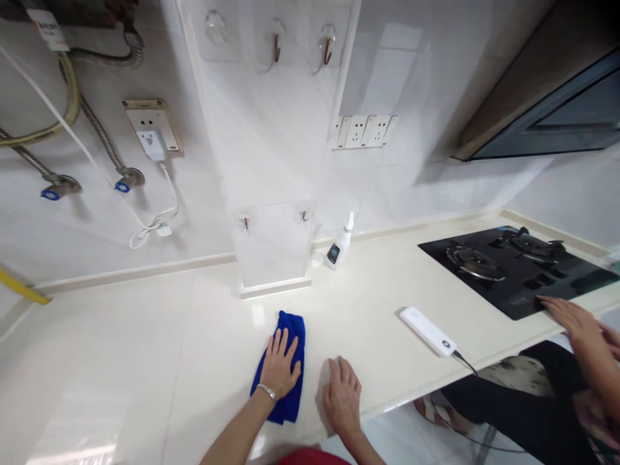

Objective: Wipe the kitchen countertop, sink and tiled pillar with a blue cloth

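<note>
My left hand (281,367) lies flat on a blue cloth (292,407), its fingers spread and pressing it to the cream countertop (213,361). A silver bracelet circles that wrist. To the right of the cloth, my right hand (343,395) rests on the countertop near the front edge, holding nothing, with its fingers loosely bent and the thumb apart. Against the wall behind stands a white spray bottle (341,243) with a dark label, out of reach of both hands. The cloth is lengthwise, partly covered by the left hand.
A white power bank-like device (427,331) with a black cable lies at right. Beyond it is a black gas hob (513,271), where another person's hand (571,316) touches the edge. A wall pillar (276,252) with hooks meets the counter. Pipes and a plugged socket (152,129) are at left.
</note>
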{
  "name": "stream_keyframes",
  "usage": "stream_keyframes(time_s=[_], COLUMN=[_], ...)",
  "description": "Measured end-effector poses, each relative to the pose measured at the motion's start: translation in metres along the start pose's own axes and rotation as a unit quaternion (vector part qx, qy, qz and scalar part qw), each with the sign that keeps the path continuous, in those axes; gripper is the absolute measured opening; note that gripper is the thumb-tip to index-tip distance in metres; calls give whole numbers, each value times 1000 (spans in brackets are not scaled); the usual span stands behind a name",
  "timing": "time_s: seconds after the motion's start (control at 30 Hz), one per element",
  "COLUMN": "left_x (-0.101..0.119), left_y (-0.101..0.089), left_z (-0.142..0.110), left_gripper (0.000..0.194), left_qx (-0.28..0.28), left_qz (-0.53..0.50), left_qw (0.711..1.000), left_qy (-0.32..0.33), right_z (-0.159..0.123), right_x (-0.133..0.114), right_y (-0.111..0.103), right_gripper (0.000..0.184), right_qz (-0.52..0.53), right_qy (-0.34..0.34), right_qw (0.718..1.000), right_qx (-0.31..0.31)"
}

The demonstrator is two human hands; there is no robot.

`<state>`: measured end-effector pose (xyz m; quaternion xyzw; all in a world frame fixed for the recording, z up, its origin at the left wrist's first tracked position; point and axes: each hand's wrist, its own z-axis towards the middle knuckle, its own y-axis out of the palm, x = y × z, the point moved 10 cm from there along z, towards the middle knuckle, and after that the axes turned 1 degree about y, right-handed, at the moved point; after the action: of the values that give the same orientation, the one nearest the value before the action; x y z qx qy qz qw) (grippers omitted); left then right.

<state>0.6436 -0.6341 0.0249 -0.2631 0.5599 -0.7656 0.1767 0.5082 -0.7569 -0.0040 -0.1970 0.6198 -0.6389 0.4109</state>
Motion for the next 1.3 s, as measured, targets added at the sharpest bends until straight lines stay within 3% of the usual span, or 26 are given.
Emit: stream_keyframes(time_s=[0.17, 0.27, 0.4, 0.5, 0.63, 0.83, 0.97, 1.1, 1.2, 1.3], left_x=[26, 22, 3, -20, -68, -150, -196, -230, -236, -228], left_y=[-6, -16, -29, -37, -56, -97, -120, -125, -123, -112], left_z=[-36, -57, -81, -101, -137, -181, -181, -167, -153, -135], left_gripper=[70, 67, 61, 58, 54, 52, 55, 60, 65, 70], left_qx=[-22, -22, -5, 7, 30, 86, 147, 171, 196, 209], left_qz=[-11, -10, 17, 38, 53, 86, 103, 99, 115, 129], left_qw=[998, 998, 1000, 997, 984, 930, 873, 829, 820, 832], left_qy=[63, 50, -13, -67, -165, -348, -454, -522, -525, -498], right_z=[-3, -4, -5, -5, -6, -6, -5, -4, -4, -3], right_x=[1, 3, 3, 4, 6, 1, -1, -1, -3, -5], right_y=[-4, -5, -6, -4, -1, -2, -3, -4, -7, -11], right_gripper=[56, 56, 56, 56, 57, 57, 57, 57, 59, 60], right_qz=[34, 44, 46, 43, 40, 57, 61, 64, 65, 67], right_qy=[-36, -46, -60, -63, -58, -80, -81, -77, -75, -80], right_qw=[998, 997, 996, 996, 996, 995, 994, 995, 995, 994], right_qx=[27, 36, 48, 53, 50, 36, 28, 24, 24, 28])
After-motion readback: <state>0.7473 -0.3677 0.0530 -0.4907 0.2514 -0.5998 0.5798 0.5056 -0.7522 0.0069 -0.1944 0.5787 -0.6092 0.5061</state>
